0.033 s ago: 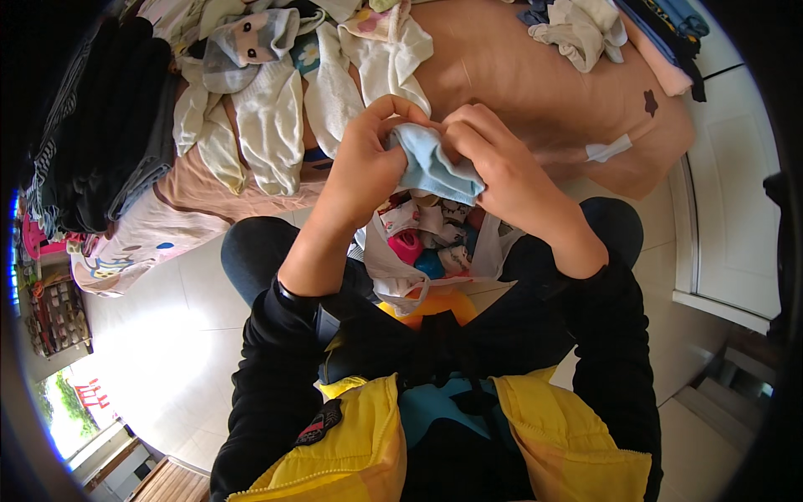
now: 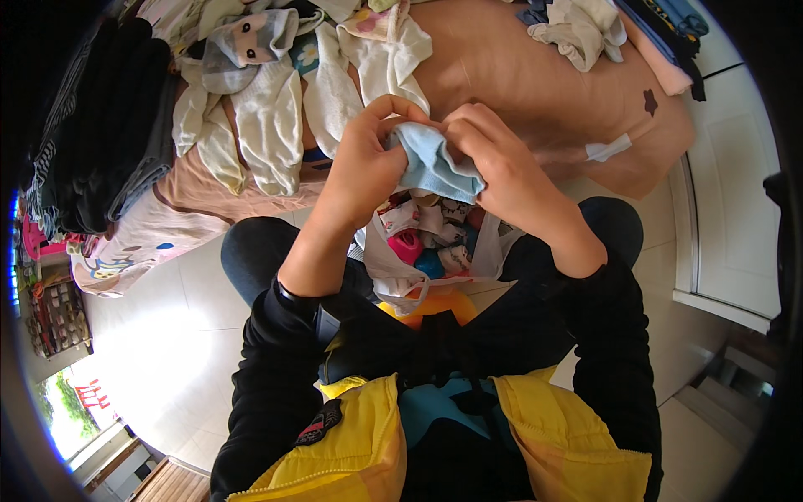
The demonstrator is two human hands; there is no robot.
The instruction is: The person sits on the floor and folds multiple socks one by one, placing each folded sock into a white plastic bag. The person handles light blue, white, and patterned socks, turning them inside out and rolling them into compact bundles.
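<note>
Both my hands hold a light blue sock (image 2: 432,163), bunched up at chest height. My left hand (image 2: 374,159) pinches its left side, with the fingers curled over the top. On the other side my right hand (image 2: 493,155) grips the sock with bent fingers, and parts of the cloth are hidden behind them. Below the sock, between my knees, a white plastic bag (image 2: 387,272) gapes with several rolled socks (image 2: 407,245) inside, pink, white and blue among them. Several white socks (image 2: 269,125) lie spread at the edge of the bed, just beyond my left hand.
The bed (image 2: 493,58) has a brown sheet. Dark folded clothes (image 2: 109,125) are stacked at its left, and a pale crumpled garment (image 2: 581,33) lies at the back right. A grey patterned sock (image 2: 238,54) rests near the white ones. A white cabinet (image 2: 736,201) stands at the right.
</note>
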